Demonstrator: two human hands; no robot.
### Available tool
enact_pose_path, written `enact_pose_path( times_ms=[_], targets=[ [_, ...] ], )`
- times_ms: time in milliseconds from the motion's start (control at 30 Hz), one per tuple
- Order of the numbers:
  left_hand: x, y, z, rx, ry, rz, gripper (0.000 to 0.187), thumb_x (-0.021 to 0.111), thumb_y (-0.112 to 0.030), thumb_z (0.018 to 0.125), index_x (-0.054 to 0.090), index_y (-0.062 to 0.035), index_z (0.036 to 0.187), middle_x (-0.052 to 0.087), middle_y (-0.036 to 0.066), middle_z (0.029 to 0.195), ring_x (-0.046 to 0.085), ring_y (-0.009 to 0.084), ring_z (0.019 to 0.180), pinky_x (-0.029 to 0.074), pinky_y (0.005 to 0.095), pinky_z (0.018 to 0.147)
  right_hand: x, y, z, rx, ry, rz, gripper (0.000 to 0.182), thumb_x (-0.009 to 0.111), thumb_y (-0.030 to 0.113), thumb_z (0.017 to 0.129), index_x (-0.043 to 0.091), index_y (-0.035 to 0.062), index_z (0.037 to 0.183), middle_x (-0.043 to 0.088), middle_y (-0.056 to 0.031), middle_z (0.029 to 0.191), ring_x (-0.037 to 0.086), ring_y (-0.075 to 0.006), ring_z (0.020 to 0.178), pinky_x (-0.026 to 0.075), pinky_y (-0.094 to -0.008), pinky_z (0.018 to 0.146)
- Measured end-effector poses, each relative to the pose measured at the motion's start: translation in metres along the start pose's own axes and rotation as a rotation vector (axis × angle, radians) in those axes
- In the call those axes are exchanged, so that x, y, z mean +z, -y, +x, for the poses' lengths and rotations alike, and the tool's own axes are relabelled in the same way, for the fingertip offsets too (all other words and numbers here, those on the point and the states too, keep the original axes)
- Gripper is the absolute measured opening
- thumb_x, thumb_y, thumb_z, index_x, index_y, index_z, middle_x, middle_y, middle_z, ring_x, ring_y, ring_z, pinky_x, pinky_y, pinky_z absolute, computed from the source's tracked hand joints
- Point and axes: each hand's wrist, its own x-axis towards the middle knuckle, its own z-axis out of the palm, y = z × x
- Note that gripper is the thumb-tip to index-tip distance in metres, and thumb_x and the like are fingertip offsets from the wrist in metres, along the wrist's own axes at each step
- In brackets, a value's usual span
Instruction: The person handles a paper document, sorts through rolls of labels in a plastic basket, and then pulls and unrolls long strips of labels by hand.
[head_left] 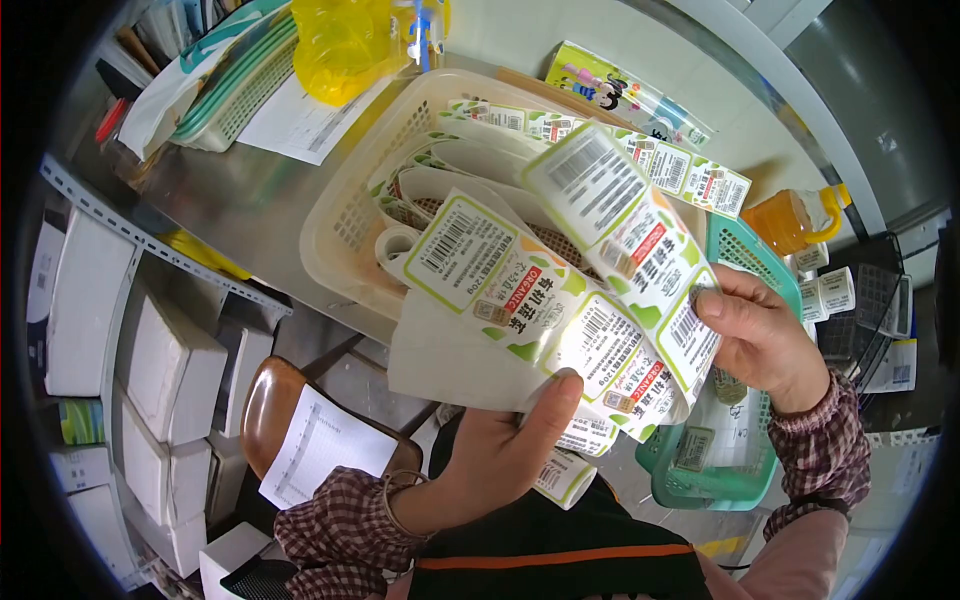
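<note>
Pinching the label strips [535,312], left hand [500,450] at their seven o'clock, right hand [765,335] at three: likely light, flexible, creasable, best held by edges.

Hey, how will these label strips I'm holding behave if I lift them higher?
Probably floppy: the label strips bend and curl over the beige basket. Likely light, as they look thin at the edges. Perhaps slightly slippery, since bright glare suggests a smooth face.

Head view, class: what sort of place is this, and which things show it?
Probably a labelling or packing workroom, judging by the label strips marked ORGANIC, the cream basket holding more, and the stacked white boxes at left.
</note>
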Motion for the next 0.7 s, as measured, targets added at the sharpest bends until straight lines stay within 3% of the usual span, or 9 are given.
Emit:
enact_pose_path(
  times_ms=[233,300,367,433,467,533,567,633,700],
  targets=[
    [-0.005,0.01,-0.007,0.047,0.042,0.067,0.023,0.054,-0.013,0.091,0.054,-0.0006,0.11,0.06,0.005,0.097,0.055,0.0099,0.087,0.045,0.0262,0.076,0.019,-0.005,0.005,0.022,0.087,-0.224,0.041,0.063,-0.002,0.081,0.053,0.0024,0.12,0.062,-0.01,0.107,0.058,-0.0124,0.096,0.046,-0.0258,0.086],
    [-0.009,0.01,-0.011,-0.109,0.167,0.093,0.023,0.058,-0.014,0.089,0.052,-0.0018,0.107,0.059,0.005,0.096,0.055,0.0102,0.089,0.045,0.0265,0.077,0.005,-0.006,0.003,-0.148,-0.043,-0.501,0.035,0.062,-0.003,0.081,0.055,0.0007,0.115,0.063,-0.0086,0.101,0.059,-0.0122,0.093,0.048,-0.0253,0.082],
    [-0.012,0.015,-0.019,-0.103,0.2,0.048,0.026,0.061,-0.019,0.087,0.05,-0.0035,0.105,0.058,0.005,0.095,0.054,0.0093,0.084,0.044,0.0249,0.075,-0.008,-0.001,0.001,-0.338,-0.234,-0.584,0.018,0.064,-0.002,0.081,0.058,0.0,0.097,0.064,-0.004,0.098,0.058,-0.0082,0.089,0.048,-0.0249,0.078],
    [-0.019,0.008,-0.025,-0.164,0.34,0.22,0.025,0.06,-0.01,0.086,0.051,-0.001,0.108,0.059,0.008,0.098,0.057,0.0134,0.094,0.044,0.0276,0.082,-0.02,-0.006,0.002,-0.436,-0.319,-0.781,0.013,0.064,0.0,0.08,0.056,0.0029,0.09,0.064,-0.0028,0.092,0.06,-0.011,0.084,0.046,-0.0265,0.077],
    [-0.02,0.016,-0.029,-0.057,0.341,0.215,0.024,0.065,-0.011,0.083,0.055,-0.0005,0.102,0.06,0.01,0.098,0.059,0.0166,0.091,0.046,0.0282,0.079,-0.018,-0.01,0.003,-0.433,-0.312,-0.781,0.013,0.064,0.0,0.08,0.056,0.0029,0.09,0.064,-0.0028,0.092,0.06,-0.011,0.084,0.046,-0.0265,0.077],
    [-0.019,0.021,-0.032,0.062,0.347,0.258,0.023,0.064,-0.015,0.084,0.055,-0.0031,0.101,0.059,0.008,0.095,0.058,0.0159,0.083,0.045,0.0271,0.072,-0.011,-0.018,0.003,-0.518,-0.062,-1.429,0.017,0.065,0.002,0.077,0.055,0.0054,0.089,0.062,-0.0042,0.084,0.061,-0.0186,0.079,0.045,-0.03,0.074],
    [-0.019,0.023,-0.033,0.181,0.358,0.302,0.022,0.064,-0.018,0.085,0.055,-0.0058,0.1,0.057,0.006,0.092,0.056,0.0151,0.075,0.045,0.0261,0.064,-0.008,-0.021,0.006,-0.516,-0.062,-1.427,0.017,0.065,0.002,0.077,0.055,0.0054,0.089,0.062,-0.0042,0.084,0.061,-0.0186,0.079,0.045,-0.03,0.074],
    [-0.021,0.021,-0.035,0.155,0.367,0.316,0.022,0.065,-0.02,0.084,0.056,-0.0054,0.098,0.057,0.007,0.09,0.056,0.0194,0.075,0.045,0.0273,0.064,-0.001,-0.026,0.012,-0.39,0.262,-1.6,0.026,0.065,0.004,0.072,0.055,0.0063,0.095,0.06,-0.0064,0.082,0.06,-0.0241,0.078,0.046,-0.0334,0.072],
    [-0.025,0.019,-0.035,0.059,0.402,0.342,0.027,0.07,-0.008,0.077,0.058,-0.0009,0.101,0.062,0.011,0.096,0.061,0.0229,0.088,0.049,0.0313,0.074,0.004,-0.033,0.021,-0.393,0.254,-1.611,0.028,0.063,0.004,0.071,0.055,0.006,0.097,0.06,-0.0063,0.082,0.06,-0.0241,0.078,0.046,-0.0346,0.069]
  ],
)
